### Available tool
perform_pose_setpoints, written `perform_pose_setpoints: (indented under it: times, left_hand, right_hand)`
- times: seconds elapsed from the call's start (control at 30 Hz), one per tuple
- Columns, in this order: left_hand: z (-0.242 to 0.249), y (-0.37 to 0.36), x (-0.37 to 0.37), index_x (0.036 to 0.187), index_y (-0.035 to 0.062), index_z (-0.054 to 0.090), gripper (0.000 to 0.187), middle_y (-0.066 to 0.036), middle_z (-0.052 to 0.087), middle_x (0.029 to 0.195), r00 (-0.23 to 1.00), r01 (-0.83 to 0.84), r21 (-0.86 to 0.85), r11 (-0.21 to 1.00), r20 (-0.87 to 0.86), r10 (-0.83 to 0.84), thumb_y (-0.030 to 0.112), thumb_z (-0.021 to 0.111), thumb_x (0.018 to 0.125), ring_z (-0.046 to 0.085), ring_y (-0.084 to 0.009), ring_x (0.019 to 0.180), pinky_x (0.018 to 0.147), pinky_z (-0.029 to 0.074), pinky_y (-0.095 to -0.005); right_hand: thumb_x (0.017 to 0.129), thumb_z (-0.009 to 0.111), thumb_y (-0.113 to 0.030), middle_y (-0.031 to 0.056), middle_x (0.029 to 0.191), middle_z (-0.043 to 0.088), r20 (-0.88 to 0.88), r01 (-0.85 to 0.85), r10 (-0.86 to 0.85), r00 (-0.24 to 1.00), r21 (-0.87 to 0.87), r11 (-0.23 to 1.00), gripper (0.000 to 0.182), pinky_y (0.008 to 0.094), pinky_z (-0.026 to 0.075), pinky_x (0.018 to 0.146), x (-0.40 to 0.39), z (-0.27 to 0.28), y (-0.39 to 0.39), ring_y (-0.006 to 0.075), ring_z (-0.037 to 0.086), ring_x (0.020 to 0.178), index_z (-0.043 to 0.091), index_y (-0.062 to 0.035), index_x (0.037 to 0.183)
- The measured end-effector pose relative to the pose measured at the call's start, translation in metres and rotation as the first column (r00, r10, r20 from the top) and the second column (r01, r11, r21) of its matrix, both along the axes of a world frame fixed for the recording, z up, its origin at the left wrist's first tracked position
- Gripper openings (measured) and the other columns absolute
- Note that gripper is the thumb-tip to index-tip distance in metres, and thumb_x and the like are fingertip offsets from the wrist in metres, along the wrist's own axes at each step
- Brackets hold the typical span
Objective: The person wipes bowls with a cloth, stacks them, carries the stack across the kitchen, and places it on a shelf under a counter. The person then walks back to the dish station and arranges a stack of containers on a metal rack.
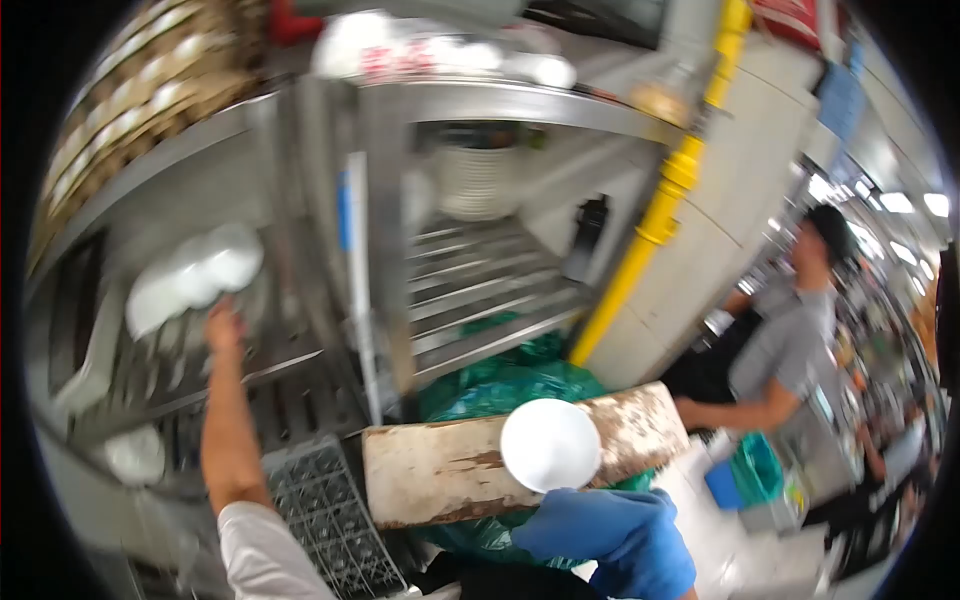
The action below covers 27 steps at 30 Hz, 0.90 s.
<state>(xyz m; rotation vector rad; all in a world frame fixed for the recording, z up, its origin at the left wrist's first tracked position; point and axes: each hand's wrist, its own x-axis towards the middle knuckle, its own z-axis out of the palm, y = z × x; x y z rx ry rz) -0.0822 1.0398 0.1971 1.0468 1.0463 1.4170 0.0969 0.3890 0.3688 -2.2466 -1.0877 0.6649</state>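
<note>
My left hand [226,325] reaches out to the shelf on the left, its fingertips at the edge of a row of white bowls [200,278]. Motion blurs those fingers. Blue cloth [610,530] covers my right hand, which is hidden in its folds at the bottom of the view. The cloth meets the near rim of a single white bowl [551,446]. That bowl overlaps a worn wooden board [430,465] with peeling, stained patches.
Green plastic bags [500,382] bulge behind the board. A grey crate [325,510] stands left of it. Egg trays [150,90] are stacked at upper left. A yellow pipe [660,220] runs down the wall. On the right, a person [790,330] in a grey shirt stands near a blue bin [724,486].
</note>
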Motion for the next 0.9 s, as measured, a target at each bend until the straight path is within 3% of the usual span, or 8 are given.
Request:
perform_pose_setpoints:
  times: [0.1, 0.27, 0.3, 0.37, 0.5, 0.6, 0.67, 0.9]
  left_hand:
    - [-0.065, 0.126, -0.024, 0.127, 0.013, 0.053, 0.048, -0.004, 0.057, 0.109, 0.978, 0.178, -0.001, 0.984, 0.107, -0.177, 0.039, 0.057, 0.087, 0.047, -0.0133, 0.078, 0.077, 0.044, -0.0408]
    - [-0.013, 0.108, 0.001, 0.132, 0.0089, 0.049, 0.059, -0.012, 0.05, 0.127, 0.998, -0.024, -0.193, 0.981, 0.044, 0.033, 0.043, 0.062, 0.085, 0.046, -0.0185, 0.08, 0.101, 0.032, -0.0471]
    - [-0.017, 0.122, -0.002, 0.132, 0.0089, 0.049, 0.059, -0.012, 0.05, 0.127, 0.999, -0.003, -0.187, 0.982, 0.048, 0.012, 0.043, 0.062, 0.085, 0.046, -0.0185, 0.08, 0.101, 0.032, -0.0471]
    - [-0.017, 0.142, -0.008, 0.133, 0.007, 0.045, 0.069, -0.01, 0.052, 0.127, 0.957, 0.283, -0.216, 0.935, -0.001, -0.29, 0.048, 0.064, 0.082, 0.05, -0.0245, 0.111, 0.1, 0.033, -0.0419]
    - [0.001, 0.132, 0.01, 0.132, 0.0078, 0.044, 0.067, -0.011, 0.056, 0.121, 0.949, 0.313, -0.104, 0.944, 0.001, -0.315, 0.047, 0.065, 0.081, 0.051, -0.0238, 0.111, 0.102, 0.027, -0.0463]
    - [0.011, 0.11, 0.019, 0.131, 0.0086, 0.044, 0.066, -0.012, 0.059, 0.114, 0.948, 0.317, 0.006, 0.948, 0.001, -0.317, 0.046, 0.066, 0.081, 0.051, -0.023, 0.11, 0.103, 0.022, -0.0506]
    - [0.02, 0.088, 0.025, 0.129, 0.0073, 0.046, 0.065, -0.011, 0.06, 0.111, 0.948, 0.317, 0.014, 0.948, -0.029, -0.317, 0.045, 0.067, 0.08, 0.053, -0.0227, 0.107, 0.101, 0.027, -0.049]
    - [0.017, 0.076, 0.036, 0.108, -0.0067, 0.059, 0.052, -0.01, 0.063, 0.102, 0.948, 0.317, 0.141, 0.938, -0.082, -0.308, 0.03, 0.076, 0.077, 0.06, -0.0199, 0.089, 0.078, 0.049, -0.0337]
  right_hand:
    - [0.069, 0.065, 0.0, 0.0098, 0.103, 0.065, 0.023, 0.024, -0.026, 0.999, 0.096, 0.995, 0.04, 0.027, 0.048, 0.083, 0.004, -0.009, -0.023, 0.0186, 0.062, 0.093, 0.062, -0.0047, 0.108]
    - [0.073, 0.064, 0.002, 0.0105, 0.11, 0.064, 0.202, 0.025, -0.055, 0.978, 0.151, 0.988, 0.044, 0.0269, 0.048, 0.088, 0.0, -0.03, -0.051, 0.0191, 0.062, 0.099, 0.06, -0.0056, 0.117]
    - [0.073, 0.064, 0.002, 0.0105, 0.11, 0.064, 0.205, 0.044, -0.077, 0.976, 0.157, 0.987, 0.044, 0.0269, 0.048, 0.088, -0.002, -0.041, -0.053, 0.0191, 0.062, 0.099, 0.06, -0.0056, 0.117]
    - [0.067, 0.068, 0.002, 0.0025, 0.111, 0.065, -0.412, 0.418, -0.287, 0.865, 0.271, 0.867, 0.049, 0.0253, 0.043, 0.086, -0.006, -0.059, -0.054, 0.023, 0.062, 0.1, 0.067, -0.0236, 0.109]
    - [0.069, 0.067, 0.004, 0.0036, 0.112, 0.064, -0.222, 0.314, -0.262, 0.939, 0.246, 0.917, 0.049, 0.0246, 0.043, 0.087, -0.006, -0.061, -0.056, 0.0191, 0.062, 0.1, 0.066, -0.0201, 0.112]
    - [0.086, 0.051, 0.004, 0.0098, 0.111, 0.062, -0.078, 0.224, -0.211, 0.974, 0.259, 0.939, 0.034, 0.0235, 0.048, 0.088, -0.001, -0.085, -0.061, 0.0142, 0.061, 0.099, 0.056, -0.0016, 0.119]
    - [0.071, 0.067, 0.005, 0.0064, 0.111, 0.063, -0.63, 0.573, -0.384, 0.675, 0.119, 0.811, 0.047, 0.0245, 0.046, 0.087, 0.0, -0.085, -0.052, 0.015, 0.061, 0.097, 0.062, -0.0098, 0.116]
    - [0.089, 0.054, -0.013, 0.008, 0.105, 0.063, -0.484, 0.431, -0.265, 0.834, 0.271, 0.861, 0.029, 0.025, 0.049, 0.08, -0.006, -0.061, -0.043, 0.014, 0.061, 0.097, 0.057, -0.0004, 0.115]
